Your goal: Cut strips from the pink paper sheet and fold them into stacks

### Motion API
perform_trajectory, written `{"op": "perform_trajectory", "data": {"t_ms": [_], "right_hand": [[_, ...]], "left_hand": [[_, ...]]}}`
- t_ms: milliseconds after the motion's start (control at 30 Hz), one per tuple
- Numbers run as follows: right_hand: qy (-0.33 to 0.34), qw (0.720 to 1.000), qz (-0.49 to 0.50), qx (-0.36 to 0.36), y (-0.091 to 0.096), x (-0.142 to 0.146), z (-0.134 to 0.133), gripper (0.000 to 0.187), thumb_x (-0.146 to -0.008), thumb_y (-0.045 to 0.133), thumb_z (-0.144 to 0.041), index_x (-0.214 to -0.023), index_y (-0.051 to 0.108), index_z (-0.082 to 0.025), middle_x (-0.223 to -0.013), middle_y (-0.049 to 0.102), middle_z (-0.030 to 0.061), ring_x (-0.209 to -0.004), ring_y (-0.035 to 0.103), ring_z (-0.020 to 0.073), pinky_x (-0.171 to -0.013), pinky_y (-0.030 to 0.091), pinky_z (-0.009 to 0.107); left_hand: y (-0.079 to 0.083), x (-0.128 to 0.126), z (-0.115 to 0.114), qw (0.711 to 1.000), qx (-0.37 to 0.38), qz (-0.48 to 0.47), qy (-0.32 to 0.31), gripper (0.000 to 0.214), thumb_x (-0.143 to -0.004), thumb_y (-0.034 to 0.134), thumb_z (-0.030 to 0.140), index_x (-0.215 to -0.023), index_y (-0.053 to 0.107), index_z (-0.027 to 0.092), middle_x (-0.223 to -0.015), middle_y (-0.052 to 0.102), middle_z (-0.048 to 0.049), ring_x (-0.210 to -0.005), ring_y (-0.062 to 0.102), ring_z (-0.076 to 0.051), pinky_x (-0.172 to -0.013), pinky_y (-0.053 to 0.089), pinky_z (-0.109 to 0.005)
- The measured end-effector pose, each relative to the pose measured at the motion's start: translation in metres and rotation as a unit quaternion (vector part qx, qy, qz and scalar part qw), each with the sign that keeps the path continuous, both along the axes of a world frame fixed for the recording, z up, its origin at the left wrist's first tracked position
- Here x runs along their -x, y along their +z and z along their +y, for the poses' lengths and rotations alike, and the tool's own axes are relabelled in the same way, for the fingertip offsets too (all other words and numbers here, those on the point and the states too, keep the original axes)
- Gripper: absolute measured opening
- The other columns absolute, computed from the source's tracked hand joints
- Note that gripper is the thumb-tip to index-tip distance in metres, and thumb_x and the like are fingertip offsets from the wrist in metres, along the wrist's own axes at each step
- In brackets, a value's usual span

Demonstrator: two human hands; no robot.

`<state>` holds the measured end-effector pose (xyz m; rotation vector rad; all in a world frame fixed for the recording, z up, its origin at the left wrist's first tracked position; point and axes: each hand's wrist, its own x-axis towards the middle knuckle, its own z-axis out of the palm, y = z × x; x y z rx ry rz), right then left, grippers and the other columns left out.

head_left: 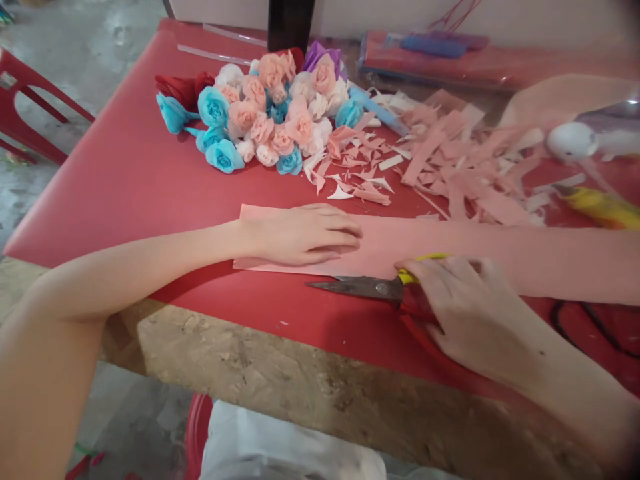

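Note:
A long strip of pink crepe paper (500, 253) lies across the red table, reaching past the right edge of the view. My left hand (310, 233) rests flat on its left end, fingers stretched out and pointing right. In my right hand (465, 307) is a pair of scissors (367, 287) with dark metal blades and yellow and red handles. The blades point left along the strip's near edge, just below my left fingers. They look nearly closed, with one tip by the paper's edge; whether they touch it I cannot tell.
Behind the strip lie pink and white paper scraps (465, 160) and a heap of paper roses (270, 113). A glue bottle (575, 140) and a yellow item (605, 207) stand at the right. A dark post (290, 27) rises at the back. A red chair (30, 107) is left.

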<state>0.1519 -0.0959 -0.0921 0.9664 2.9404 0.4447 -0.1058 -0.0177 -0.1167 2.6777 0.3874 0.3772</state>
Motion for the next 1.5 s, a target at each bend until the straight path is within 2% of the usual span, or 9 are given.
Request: {"op": "perform_trajectory", "data": {"t_ms": [267,567,700,833,900,1033,1167,1367,1500], "right_hand": [[0.029,0.999,0.029,0.01,-0.005,0.003,0.012,0.032,-0.077,0.041,-0.015,-0.104,0.053,-0.001,-0.092,0.061,0.0185,-0.084,0.048,0.0275,-0.071,0.035,0.035],[0.069,0.997,0.036,-0.009,-0.005,0.004,0.017,0.032,-0.068,0.04,-0.008,-0.095,0.057,-0.005,-0.076,0.063,0.0131,-0.074,0.049,0.0251,-0.068,0.035,0.034],[0.079,0.996,0.036,-0.009,-0.006,0.001,0.014,0.027,-0.071,0.04,-0.005,-0.091,0.057,-0.01,-0.071,0.061,0.0093,-0.068,0.048,0.0218,-0.066,0.035,0.032],[0.069,0.997,0.02,-0.026,-0.005,0.0,0.009,0.024,-0.075,0.039,-0.002,-0.088,0.058,-0.008,-0.065,0.059,0.0073,-0.064,0.049,0.0205,-0.064,0.034,0.032],[0.065,0.998,0.01,-0.025,-0.003,0.001,0.006,0.022,-0.075,0.04,-0.004,-0.087,0.058,-0.008,-0.066,0.059,0.0078,-0.064,0.049,0.0201,-0.063,0.033,0.032],[0.036,0.999,-0.009,-0.005,0.002,0.005,0.0,0.029,-0.08,0.042,-0.019,-0.097,0.058,-0.003,-0.082,0.063,0.0156,-0.076,0.052,0.0249,-0.068,0.035,0.035],[0.002,0.999,-0.038,0.015,0.006,0.011,-0.004,0.033,-0.082,0.04,-0.023,-0.102,0.057,-0.003,-0.085,0.062,0.0163,-0.078,0.051,0.0263,-0.069,0.035,0.035],[0.03,0.999,-0.014,0.006,0.004,0.022,0.003,0.034,-0.077,0.042,-0.02,-0.102,0.057,-0.003,-0.081,0.062,0.0138,-0.074,0.047,0.0251,-0.066,0.033,0.034],[0.049,0.999,0.008,0.017,0.0,0.028,0.009,0.034,-0.075,0.04,-0.02,-0.101,0.056,-0.004,-0.08,0.062,0.0129,-0.072,0.046,0.0243,-0.065,0.032,0.034]], "left_hand": [[0.002,0.0,0.0,1.0,-0.009,0.019,0.003,0.035,-0.094,0.038,0.024,-0.121,0.057,0.013,-0.13,0.054,-0.0114,-0.119,0.047,-0.022,-0.104,0.035,-0.035],[0.002,-0.001,-0.001,1.0,-0.004,0.023,0.009,0.035,-0.094,0.037,0.025,-0.121,0.057,0.015,-0.131,0.053,-0.0113,-0.121,0.046,-0.022,-0.105,0.033,-0.036],[0.001,-0.001,-0.001,1.0,0.004,0.016,0.012,0.035,-0.094,0.039,0.025,-0.121,0.057,0.014,-0.131,0.053,-0.011,-0.121,0.046,-0.021,-0.106,0.032,-0.036],[0.001,-0.001,-0.001,1.0,0.009,0.009,0.01,0.035,-0.093,0.039,0.026,-0.12,0.057,0.014,-0.13,0.054,-0.0116,-0.12,0.047,-0.021,-0.105,0.032,-0.036],[0.001,-0.001,-0.001,1.0,0.014,0.007,0.011,0.034,-0.093,0.04,0.025,-0.12,0.058,0.015,-0.13,0.054,-0.0113,-0.12,0.047,-0.021,-0.105,0.033,-0.036],[0.001,-0.001,-0.001,1.0,0.018,0.009,0.012,0.034,-0.093,0.039,0.025,-0.12,0.057,0.015,-0.13,0.053,-0.0109,-0.12,0.046,-0.021,-0.105,0.032,-0.035],[0.002,-0.001,-0.001,1.0,0.007,0.01,0.007,0.036,-0.093,0.037,0.026,-0.121,0.057,0.014,-0.129,0.053,-0.0114,-0.12,0.046,-0.021,-0.105,0.032,-0.035],[0.002,-0.001,-0.001,1.0,0.009,0.006,0.007,0.034,-0.093,0.04,0.024,-0.119,0.058,0.012,-0.129,0.054,-0.0126,-0.12,0.046,-0.022,-0.105,0.033,-0.034],[0.004,-0.001,-0.002,1.0,0.013,0.012,0.007,0.033,-0.093,0.04,0.024,-0.119,0.058,0.015,-0.129,0.054,-0.0117,-0.12,0.046,-0.021,-0.104,0.034,-0.035]]}}
